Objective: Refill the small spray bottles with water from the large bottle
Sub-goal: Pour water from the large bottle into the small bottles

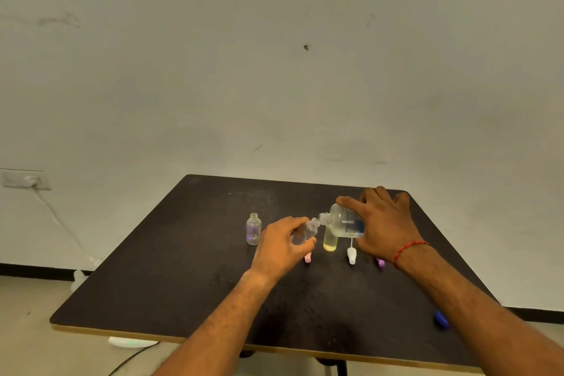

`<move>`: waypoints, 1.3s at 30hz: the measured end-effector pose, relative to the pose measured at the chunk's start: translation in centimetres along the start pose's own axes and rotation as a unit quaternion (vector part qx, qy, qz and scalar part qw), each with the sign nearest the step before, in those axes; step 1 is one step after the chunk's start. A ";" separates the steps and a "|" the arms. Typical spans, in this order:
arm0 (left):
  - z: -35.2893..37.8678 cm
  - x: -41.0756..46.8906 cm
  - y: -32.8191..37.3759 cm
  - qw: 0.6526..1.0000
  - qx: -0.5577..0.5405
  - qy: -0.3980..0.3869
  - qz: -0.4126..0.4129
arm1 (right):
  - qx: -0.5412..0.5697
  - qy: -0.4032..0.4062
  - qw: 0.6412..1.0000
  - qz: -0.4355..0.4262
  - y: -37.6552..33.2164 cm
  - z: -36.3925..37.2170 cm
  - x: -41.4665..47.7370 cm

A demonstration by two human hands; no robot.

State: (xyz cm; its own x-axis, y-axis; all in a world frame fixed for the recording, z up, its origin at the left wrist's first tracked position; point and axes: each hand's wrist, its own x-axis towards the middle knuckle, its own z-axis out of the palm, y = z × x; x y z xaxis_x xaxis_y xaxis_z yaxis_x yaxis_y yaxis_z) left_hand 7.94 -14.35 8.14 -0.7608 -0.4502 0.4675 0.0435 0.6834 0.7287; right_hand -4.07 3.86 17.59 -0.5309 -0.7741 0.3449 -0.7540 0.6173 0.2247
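Ideally, with the left hand (283, 246) gripping the tilted small bottle (302, 235) and the right hand (386, 224) gripping the large bottle (343, 221) above mid-worktop (183, 284), align both mouths and pour slowly.

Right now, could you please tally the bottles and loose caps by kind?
Small spray bottles: 3 (purple-tinted bottle, yellow bottle, clear bottle)
Large bottle: 1
Spray tops: 3 (pink top, white top, purple top)
Blue cap: 1
Total: 8

My right hand (384, 226) grips the large bottle (343, 221) tipped sideways, its neck meeting the mouth of the small clear spray bottle (305, 232) tilted in my left hand (280, 247); a yellow bottle (330, 243) stands upright beneath them.
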 end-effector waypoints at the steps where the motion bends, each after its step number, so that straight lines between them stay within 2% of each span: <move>1: 0.1 0.0 0.0 1.000 -0.001 0.000 0.000 | -0.003 -0.001 1.000 -0.002 0.0 -0.1 0.1; 39: 0.2 -0.1 0.2 1.000 -0.025 -0.003 -0.001 | -0.032 0.002 0.999 -0.032 0.1 -1.5 0.5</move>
State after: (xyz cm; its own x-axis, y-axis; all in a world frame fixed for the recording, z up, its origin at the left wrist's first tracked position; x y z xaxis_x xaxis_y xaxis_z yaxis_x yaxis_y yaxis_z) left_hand 7.91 -14.04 8.10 -0.7654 -0.4480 0.4620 0.0739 0.6520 0.7546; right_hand -3.84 3.75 19.18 -0.4805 -0.8122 0.3309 -0.7602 0.5738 0.3046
